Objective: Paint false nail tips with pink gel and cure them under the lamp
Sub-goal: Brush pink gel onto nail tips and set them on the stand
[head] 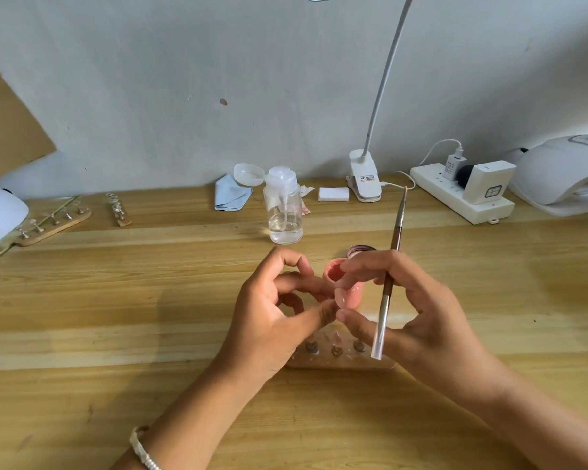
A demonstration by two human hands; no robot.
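A: Layout, big to small?
B: Desk, with a wall along its back edge. The white cure lamp is at the far right rear, beside the power strip. The pump bottle stands just behind the hands. The holder strip lies directly under them. The pink gel pot is open, between strip and bottle, with its lid just behind.
A: Hands?
B: Left hand pinches a nail tip above the strip. Right hand clamps the brush between its fingers, clear-capped end down. Its thumb and forefinger touch the same tip.
A: Step?
B: Looks like seating or lifting a tip, not painting. The tip reads pale pink, but I can't tell if that's gel.
A: Doing it right?
B: Hold it by the edges only, pads off the face. Press it square onto a stud, then bring the brush round. Thin coat, no flooding at the sides.
A: Room?
B: Open desk to the left and front. The pot sits just beyond the knuckles and is easy to knock. The route to the lamp runs right and back, and the power strip is the only thing near it. Carry the strip flat.
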